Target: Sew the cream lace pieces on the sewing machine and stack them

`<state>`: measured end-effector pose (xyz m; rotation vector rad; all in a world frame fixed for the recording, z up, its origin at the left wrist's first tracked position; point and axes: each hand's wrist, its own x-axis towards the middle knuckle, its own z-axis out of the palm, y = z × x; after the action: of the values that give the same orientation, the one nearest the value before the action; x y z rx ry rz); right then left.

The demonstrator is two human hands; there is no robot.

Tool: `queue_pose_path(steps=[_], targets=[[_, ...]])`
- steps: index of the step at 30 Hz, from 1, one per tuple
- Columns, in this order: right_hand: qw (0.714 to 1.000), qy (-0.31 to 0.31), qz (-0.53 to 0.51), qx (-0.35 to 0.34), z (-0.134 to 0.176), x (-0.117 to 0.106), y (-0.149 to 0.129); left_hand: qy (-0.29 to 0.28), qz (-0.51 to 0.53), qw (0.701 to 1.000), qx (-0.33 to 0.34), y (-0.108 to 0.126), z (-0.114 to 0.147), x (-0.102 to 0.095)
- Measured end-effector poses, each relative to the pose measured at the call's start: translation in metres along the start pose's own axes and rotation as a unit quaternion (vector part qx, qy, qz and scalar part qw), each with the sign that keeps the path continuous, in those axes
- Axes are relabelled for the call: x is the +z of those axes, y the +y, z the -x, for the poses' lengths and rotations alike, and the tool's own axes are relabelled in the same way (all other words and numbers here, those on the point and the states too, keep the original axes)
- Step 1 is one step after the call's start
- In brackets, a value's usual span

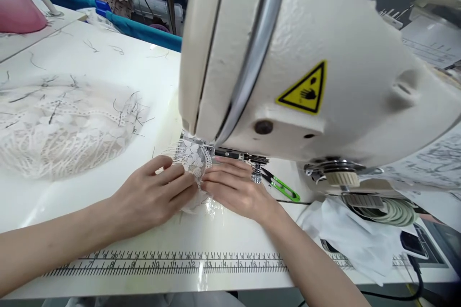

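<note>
A piece of white lace (195, 160) lies under the head of a cream sewing machine (306, 48), beside the presser foot area. My left hand (158, 192) is closed at the lace's near left edge, its curled fingertips gripping the fabric. My right hand (239, 187) rests from the right with fingers stretched flat over the lace edge, close under the needle bar area. Its thumb is hidden. The fingertips of both hands nearly meet on the lace. The needle itself cannot be made out.
A heap of white lace (65, 129) with dark thread ends lies at left. Green thread snips (284, 189) lie behind my right hand. A ruler strip (180, 265) runs along the front edge. White cloth (353, 235) and a phone-like device (413, 243) sit at right.
</note>
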<state>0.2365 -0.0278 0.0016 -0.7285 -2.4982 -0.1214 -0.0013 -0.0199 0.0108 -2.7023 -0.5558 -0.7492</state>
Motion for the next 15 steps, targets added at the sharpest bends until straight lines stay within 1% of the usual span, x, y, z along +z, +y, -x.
queue_pose_path(steps=[2, 5, 8, 12, 15], targets=[[1.000, 0.011, -0.003, 0.004, 0.001, 0.000, 0.000, 0.002, 0.023, 1.000, 0.004, -0.001, 0.000, 0.000], [1.000, 0.014, -0.009, 0.018, 0.003, 0.001, -0.002, -0.019, 0.062, 0.998, -0.016, 0.000, 0.004, 0.003], [0.999, 0.010, -0.021, 0.037, 0.005, 0.003, -0.004, -0.032, 0.072, 0.996, -0.034, 0.003, 0.006, 0.006], [0.999, 0.002, -0.028, 0.043, 0.006, 0.006, -0.002, -0.030, 0.079, 0.995, -0.049, 0.007, 0.008, 0.009], [0.999, 0.019, -0.024, 0.035, 0.006, 0.007, 0.000, -0.030, 0.079, 0.995, -0.060, 0.009, 0.009, 0.013]])
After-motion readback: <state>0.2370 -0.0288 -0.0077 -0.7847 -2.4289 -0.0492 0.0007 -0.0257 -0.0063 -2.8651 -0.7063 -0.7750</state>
